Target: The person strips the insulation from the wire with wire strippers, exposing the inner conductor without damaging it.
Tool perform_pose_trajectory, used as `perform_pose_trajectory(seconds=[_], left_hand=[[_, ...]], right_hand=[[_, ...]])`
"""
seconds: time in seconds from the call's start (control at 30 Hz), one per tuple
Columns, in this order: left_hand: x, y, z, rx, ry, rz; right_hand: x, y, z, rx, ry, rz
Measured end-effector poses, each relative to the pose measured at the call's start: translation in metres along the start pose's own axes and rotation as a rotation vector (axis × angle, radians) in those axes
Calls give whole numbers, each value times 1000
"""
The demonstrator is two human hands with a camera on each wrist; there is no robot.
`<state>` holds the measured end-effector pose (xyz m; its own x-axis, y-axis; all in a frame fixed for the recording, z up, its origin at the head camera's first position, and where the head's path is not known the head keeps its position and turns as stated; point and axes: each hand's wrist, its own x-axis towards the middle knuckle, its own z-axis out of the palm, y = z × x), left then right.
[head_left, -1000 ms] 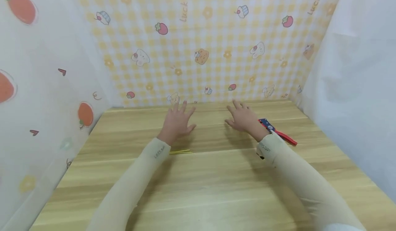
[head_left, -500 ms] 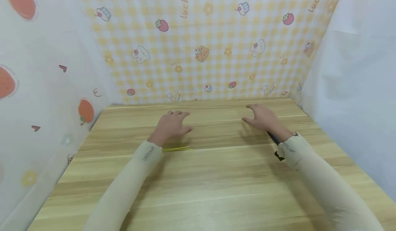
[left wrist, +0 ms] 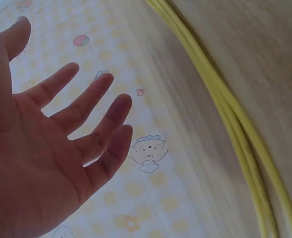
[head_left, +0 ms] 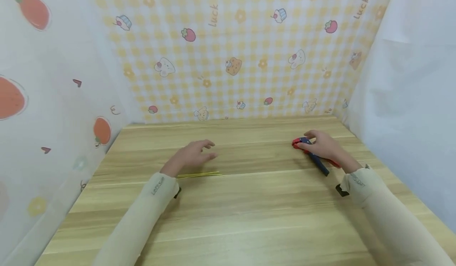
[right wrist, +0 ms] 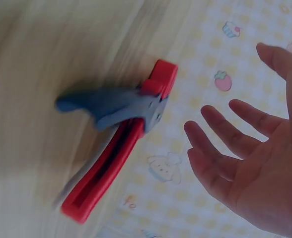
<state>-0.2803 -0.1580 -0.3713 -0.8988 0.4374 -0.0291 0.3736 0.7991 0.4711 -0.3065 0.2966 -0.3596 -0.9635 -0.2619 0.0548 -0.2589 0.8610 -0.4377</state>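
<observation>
A red-and-blue hand tool (head_left: 313,155) lay flat at right of centre in the head view, handles angled toward lower right. Thin yellow wires (head_left: 199,175) lay bundled, nearly horizontal, left of centre.

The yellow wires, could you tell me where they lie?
Head view: yellow wires lie left of centre on the table, just nearer than the left hand.
</observation>
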Motion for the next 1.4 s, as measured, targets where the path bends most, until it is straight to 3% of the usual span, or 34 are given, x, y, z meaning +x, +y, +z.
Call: perform_pose_trajectory(seconds=[0.13,0.47,0.6,1.03,1.4], left_hand=[[-4,-2,3,-83,-46,-2],[-8,-8,7,-102,-145,-18],[-8,-10,10,-117,-180,8],[-5,-14,16,-53,-193,81],[-5,-16,16,-50,-202,70]], right_hand=[[-9,16,0,-1,23,30],[-17,39,0,0,21,64],[-19,49,4,6,9,54],[-24,53,18,11,-101,123],[-20,55,18,19,-108,148]])
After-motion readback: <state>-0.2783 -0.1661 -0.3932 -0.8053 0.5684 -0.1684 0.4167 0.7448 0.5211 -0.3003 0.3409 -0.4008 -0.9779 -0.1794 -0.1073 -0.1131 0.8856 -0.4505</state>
